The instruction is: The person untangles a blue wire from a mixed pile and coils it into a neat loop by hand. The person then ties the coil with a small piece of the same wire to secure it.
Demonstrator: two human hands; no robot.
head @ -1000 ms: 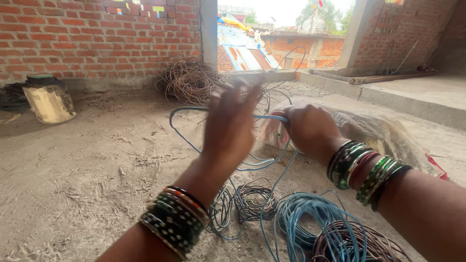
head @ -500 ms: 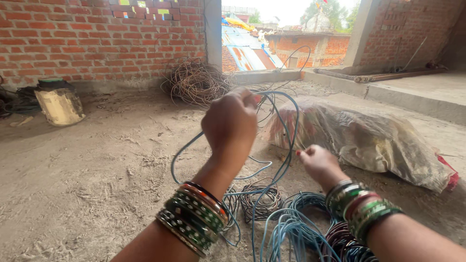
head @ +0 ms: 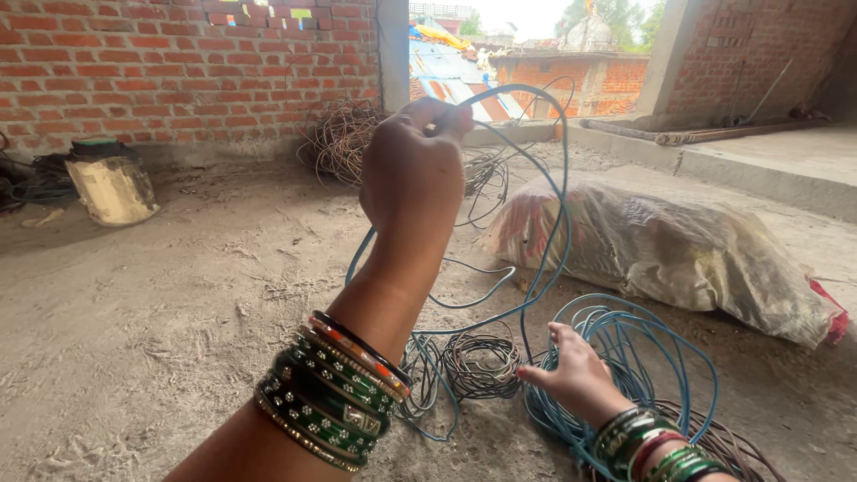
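I see a clear plastic sack (head: pixel 678 254) lying on the dusty floor (head: pixel 161 312), coloured stuff inside; my left hand (head: pixel 412 174) is raised, fist closed round a loop of blue wire (head: pixel 555 205); my right hand (head: pixel 576 370), fingers spread, rests on the blue coil (head: pixel 643 357) below; brick wall (head: pixel 170 62) behind.

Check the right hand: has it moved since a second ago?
Yes. The right hand has dropped from beside the plastic-wrapped bundle down to the blue wire coil on the floor, well below the bundle now.
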